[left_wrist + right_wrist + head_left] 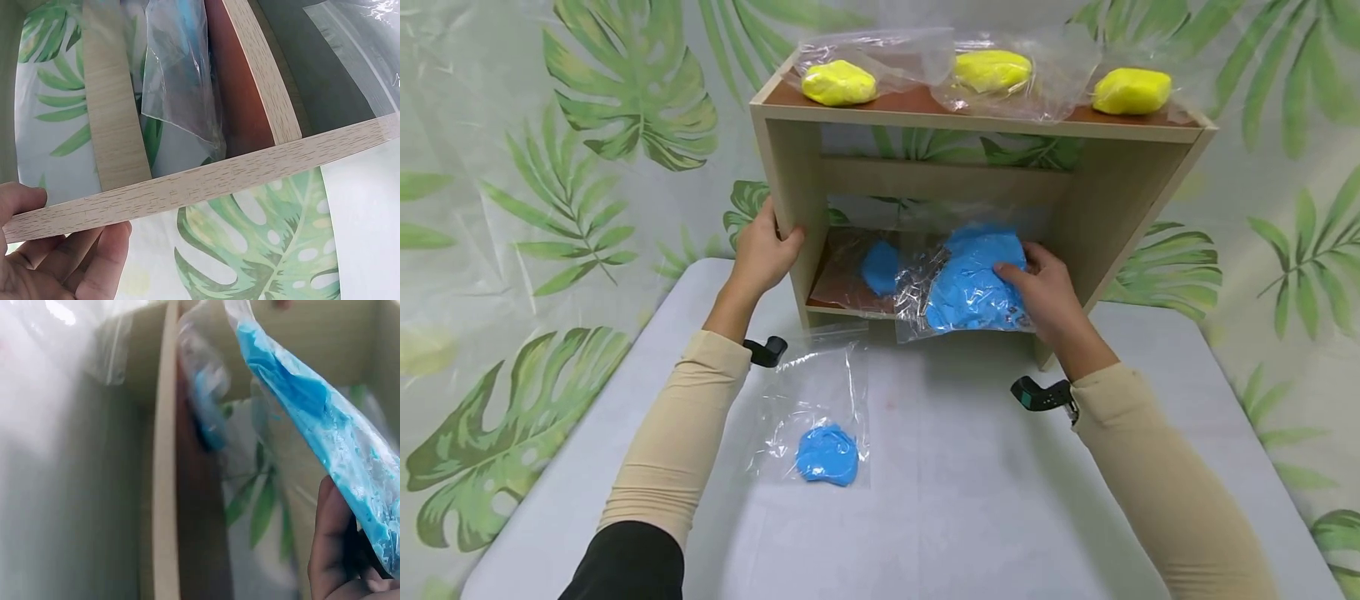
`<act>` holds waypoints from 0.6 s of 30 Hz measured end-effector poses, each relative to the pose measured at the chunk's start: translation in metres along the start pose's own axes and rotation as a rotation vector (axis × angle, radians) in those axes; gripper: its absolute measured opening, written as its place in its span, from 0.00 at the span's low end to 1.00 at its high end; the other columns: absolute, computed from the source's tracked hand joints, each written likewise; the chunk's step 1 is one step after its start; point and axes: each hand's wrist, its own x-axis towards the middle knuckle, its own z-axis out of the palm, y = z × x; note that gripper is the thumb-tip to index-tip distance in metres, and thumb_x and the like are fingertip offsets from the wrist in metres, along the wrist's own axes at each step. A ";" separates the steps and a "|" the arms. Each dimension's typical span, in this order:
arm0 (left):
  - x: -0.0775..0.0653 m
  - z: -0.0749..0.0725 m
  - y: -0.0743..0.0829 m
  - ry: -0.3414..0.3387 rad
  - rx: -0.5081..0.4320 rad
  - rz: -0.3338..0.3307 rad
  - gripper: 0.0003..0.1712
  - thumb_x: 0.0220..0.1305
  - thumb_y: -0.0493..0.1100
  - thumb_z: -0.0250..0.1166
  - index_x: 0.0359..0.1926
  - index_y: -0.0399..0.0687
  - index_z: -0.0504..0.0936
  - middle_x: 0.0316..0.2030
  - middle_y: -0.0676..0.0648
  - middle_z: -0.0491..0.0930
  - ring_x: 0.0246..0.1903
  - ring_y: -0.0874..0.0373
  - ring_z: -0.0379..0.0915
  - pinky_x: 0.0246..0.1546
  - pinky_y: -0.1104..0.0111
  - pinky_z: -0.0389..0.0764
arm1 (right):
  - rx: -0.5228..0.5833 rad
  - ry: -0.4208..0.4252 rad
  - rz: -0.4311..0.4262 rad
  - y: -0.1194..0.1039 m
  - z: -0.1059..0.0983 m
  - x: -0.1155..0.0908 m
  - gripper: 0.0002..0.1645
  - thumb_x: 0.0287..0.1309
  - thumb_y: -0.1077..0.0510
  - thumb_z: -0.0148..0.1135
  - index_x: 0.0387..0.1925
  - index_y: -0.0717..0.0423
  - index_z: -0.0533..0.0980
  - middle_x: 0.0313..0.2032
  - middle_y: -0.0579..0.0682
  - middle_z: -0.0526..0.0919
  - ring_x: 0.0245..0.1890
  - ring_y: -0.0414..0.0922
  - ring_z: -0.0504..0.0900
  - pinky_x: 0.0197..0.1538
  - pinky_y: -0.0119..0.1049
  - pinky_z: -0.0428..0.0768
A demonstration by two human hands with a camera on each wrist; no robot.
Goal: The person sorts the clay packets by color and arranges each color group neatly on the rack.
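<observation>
My left hand (pixel 765 247) grips the left side panel of a small wooden shelf unit (pixel 790 167); in the left wrist view the thumb lies on one face of the panel edge (pixel 187 187) and the fingers on the other. With my right hand (pixel 1043 287) I pinch the right edge of a clear bag of flattened blue clay (pixel 973 279), held up at the front of the lower shelf. The right wrist view shows this blue clay bag (pixel 312 412) edge-on. Behind it to the left, another bag of blue clay (pixel 880 268) lies on the lower shelf.
Three bags of yellow clay (pixel 838 82) sit along the top shelf. A zip bag with a round blue clay piece (pixel 827 455) lies on the white table (pixel 970 500) in front of the unit. Leaf-patterned sheeting (pixel 572 192) hangs behind.
</observation>
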 end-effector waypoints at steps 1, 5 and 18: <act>0.000 0.001 -0.001 -0.001 0.003 0.002 0.32 0.68 0.49 0.54 0.69 0.45 0.63 0.61 0.35 0.77 0.57 0.39 0.77 0.56 0.48 0.79 | 0.008 -0.008 0.001 0.002 0.002 0.006 0.41 0.71 0.48 0.53 0.78 0.52 0.49 0.76 0.58 0.56 0.71 0.57 0.64 0.72 0.52 0.67; 0.000 0.002 -0.001 -0.008 0.009 0.006 0.31 0.68 0.50 0.54 0.68 0.45 0.64 0.60 0.36 0.78 0.56 0.39 0.78 0.54 0.48 0.79 | 0.005 -0.025 -0.007 0.010 0.009 0.023 0.41 0.72 0.53 0.51 0.78 0.55 0.47 0.78 0.58 0.51 0.76 0.58 0.56 0.76 0.53 0.60; 0.000 0.000 -0.002 0.007 0.006 0.005 0.30 0.67 0.49 0.54 0.68 0.44 0.65 0.59 0.35 0.78 0.56 0.39 0.78 0.55 0.47 0.78 | -0.043 0.022 0.137 0.026 0.025 0.043 0.41 0.72 0.55 0.51 0.78 0.60 0.46 0.76 0.63 0.53 0.72 0.63 0.61 0.71 0.58 0.66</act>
